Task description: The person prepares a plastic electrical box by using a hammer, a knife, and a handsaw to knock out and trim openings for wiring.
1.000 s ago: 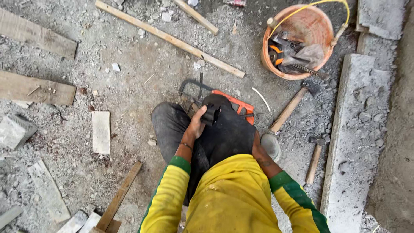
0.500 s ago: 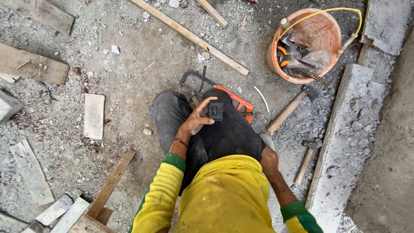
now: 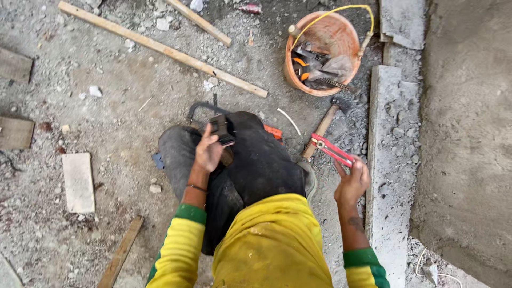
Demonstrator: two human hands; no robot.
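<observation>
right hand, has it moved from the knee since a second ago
Yes. The right hand has swung out from the dark trousers toward the grey concrete slab, and now holds red-handled pliers beside the wooden-handled hammer.

sleeves (image 3: 186,245): showing bright yellow w/ green cuffs
shirt (image 3: 272,245): showing yellow, grey dust smudges
trousers (image 3: 256,165): looking black, going dusty grey at the knee
pliers (image 3: 333,151): showing red/pink handles, grey metal at the joint
bucket (image 3: 341,37): showing orange, w/ yellow cord handle; insides looking grey w/ orange-black bits
hammer (image 3: 325,125): showing tan wood handle, dark grey head
saw frame (image 3: 200,109): looking black; orange bit peeking out beside the leg
wood strips (image 3: 160,48): showing pale tan
tile (image 3: 78,181): looking off-white
floor (image 3: 106,106): looking grey, speckled w/ pale rubble
slab (image 3: 392,160): showing light grey, mottled
</observation>
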